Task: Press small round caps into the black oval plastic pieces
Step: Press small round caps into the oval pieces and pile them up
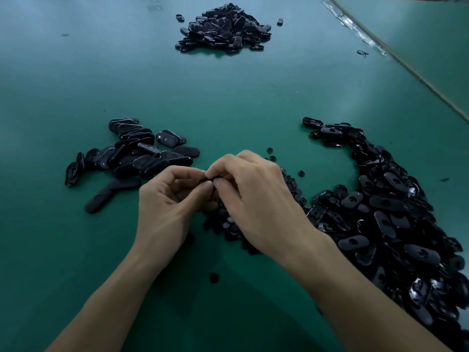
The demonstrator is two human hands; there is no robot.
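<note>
Green matting covers the surface [228, 97] where a person's two bare hands meet above a scatter of small round caps [229, 223]. Both the left hand [167, 207] and the right hand [256, 199] have their fingers curled, thumbs and fingertips pinching a single black oval piece [206, 179] between them, raised a little over the caps. Fingers hide most of the piece, and whether a cap sits in it cannot be made out.

To the right, a large pile of oval pieces [393, 224] curves along the near edge of the view, many showing a round hole in the middle. To the left lies a smaller group of oval pieces [142, 153], some overlapping in rows. Well beyond both, at the far side of the surface, stands a heap of black pieces [223, 27]. One stray cap [214, 277] lies between the forearms, and a few more loose caps [272, 154] sit just past the right hand's knuckles.
</note>
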